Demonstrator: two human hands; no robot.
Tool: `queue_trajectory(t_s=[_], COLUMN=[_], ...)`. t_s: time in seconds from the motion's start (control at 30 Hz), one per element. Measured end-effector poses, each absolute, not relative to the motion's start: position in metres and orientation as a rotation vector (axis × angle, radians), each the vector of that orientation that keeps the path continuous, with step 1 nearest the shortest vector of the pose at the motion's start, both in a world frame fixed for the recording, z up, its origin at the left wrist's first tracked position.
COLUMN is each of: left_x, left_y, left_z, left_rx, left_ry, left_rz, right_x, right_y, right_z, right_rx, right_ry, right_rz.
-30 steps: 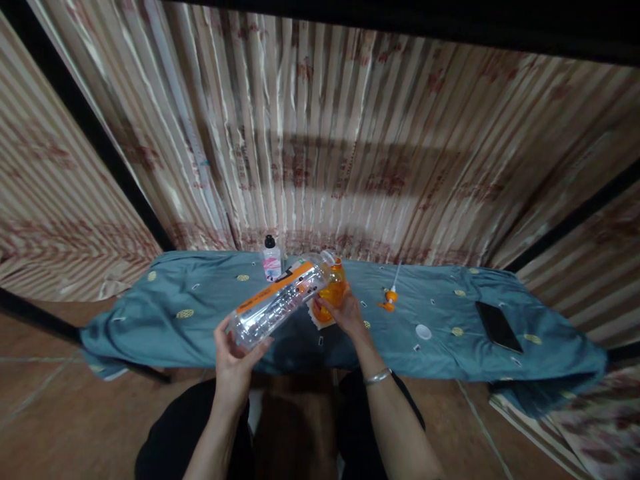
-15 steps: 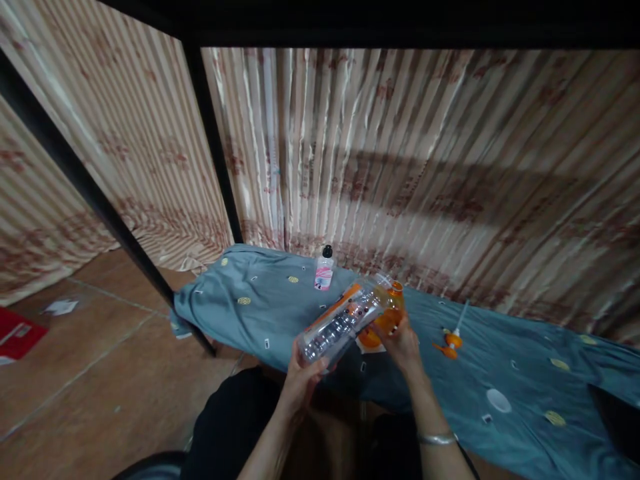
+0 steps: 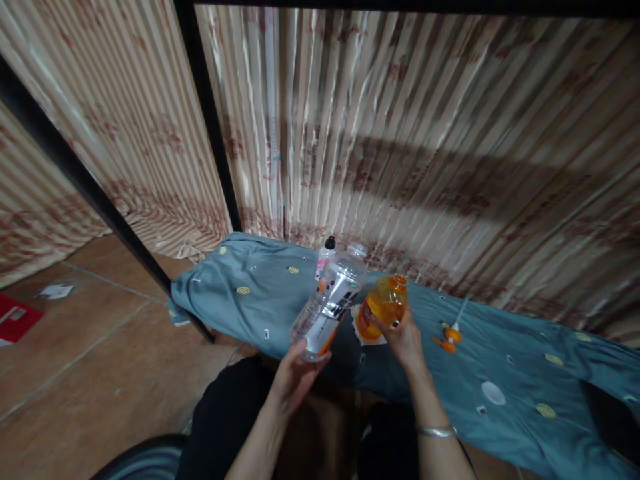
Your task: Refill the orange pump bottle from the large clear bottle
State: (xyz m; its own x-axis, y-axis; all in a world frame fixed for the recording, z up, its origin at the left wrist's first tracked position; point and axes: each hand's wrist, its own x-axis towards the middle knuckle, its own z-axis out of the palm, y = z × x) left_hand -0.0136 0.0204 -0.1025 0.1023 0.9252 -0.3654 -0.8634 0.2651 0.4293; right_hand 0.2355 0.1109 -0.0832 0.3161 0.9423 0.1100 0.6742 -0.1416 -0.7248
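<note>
A large clear plastic bottle (image 3: 333, 300) without a cap is gripped near its base by my left hand (image 3: 295, 377); it leans with its mouth up and to the right. My right hand (image 3: 406, 340) is closed round an orange bottle (image 3: 383, 307), whose mouth is open. Under the orange bottle lies a white piece of paper or cloth (image 3: 371, 340). The two bottles are apart. An orange pump head (image 3: 451, 335) with a pale tube rests on the blue cloth to the right.
Behind the clear bottle stands a small bottle with a black cap (image 3: 327, 253). A blue patterned cloth (image 3: 270, 293) covers the narrow surface. A dark flat object (image 3: 610, 417) lies at far right. Black frame posts (image 3: 207, 113) rise at left, and a red box (image 3: 17, 319) sits on the floor.
The clear bottle has moved away from the orange bottle's mouth, leftward, and is tilted more upright. The orange bottle remains in my right hand. The view has shifted slightly downward.
</note>
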Motion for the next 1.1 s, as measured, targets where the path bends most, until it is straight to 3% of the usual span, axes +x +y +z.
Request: queue_trajectory(t_s=[0.47,0.83,1.1], left_x=[-0.043,-0.062,-0.078], left_y=[0.003,-0.002,0.042], left_z=[-0.034,-0.029,-0.043], left_rx=[0.252,0.373,0.630], left_ry=[0.581,0.766,1.105], left_rz=[1.455,1.544,1.405], right_x=[0.238,0.233,0.235], right_y=[0.113,0.110,0.112], right_z=[-0.088,-0.080,-0.082], right_rx=[-1.870,-1.895,-1.783], right_ry=[-1.470,-1.443,-1.467], right_rz=[0.404,0.422,0.480])
